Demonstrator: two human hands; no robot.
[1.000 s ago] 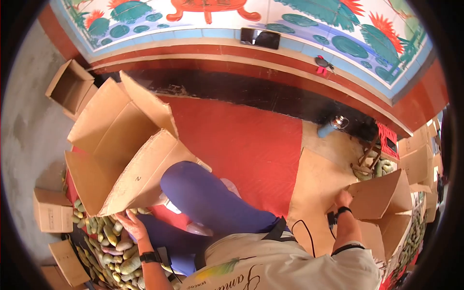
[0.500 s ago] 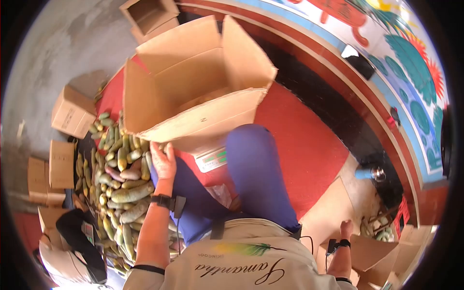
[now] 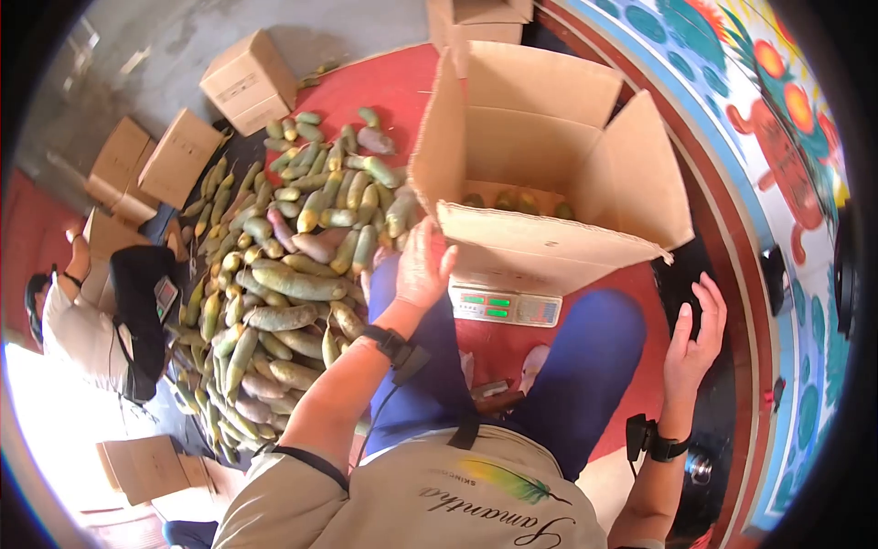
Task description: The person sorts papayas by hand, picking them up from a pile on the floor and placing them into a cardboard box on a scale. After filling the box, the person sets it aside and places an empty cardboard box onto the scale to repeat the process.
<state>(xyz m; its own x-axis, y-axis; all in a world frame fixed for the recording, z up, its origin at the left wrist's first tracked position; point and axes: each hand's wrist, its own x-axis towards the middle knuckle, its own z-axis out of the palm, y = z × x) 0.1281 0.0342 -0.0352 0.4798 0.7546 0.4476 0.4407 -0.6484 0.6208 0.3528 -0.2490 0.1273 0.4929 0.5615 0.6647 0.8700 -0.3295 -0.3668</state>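
A large cardboard box (image 3: pixel 549 242) stands with its flaps up on a digital scale (image 3: pixel 508 306) in front of my knees. Several green vegetables (image 3: pixel 519 200) lie at the bottom of the box. My left hand (image 3: pixel 423 267) is at the box's near left corner, fingers stretched upward and thumb apart. To the right of the box and above my right knee, my right hand (image 3: pixel 693 340) is raised with its fingers spread, holding nothing. Green digits are lit on the scale's display.
A wide heap of long green and yellowish vegetables (image 3: pixel 297 284) covers the floor to my left. Cardboard boxes (image 3: pixel 247 80) stand beyond it. Another person (image 3: pixel 91 320) sits at the far left. A painted wall (image 3: pixel 796 165) runs along the right.
My view has turned left, so the box and heap appear farther right. My right hand has come forward from beside my body to the right of the box. The box's contents now show.
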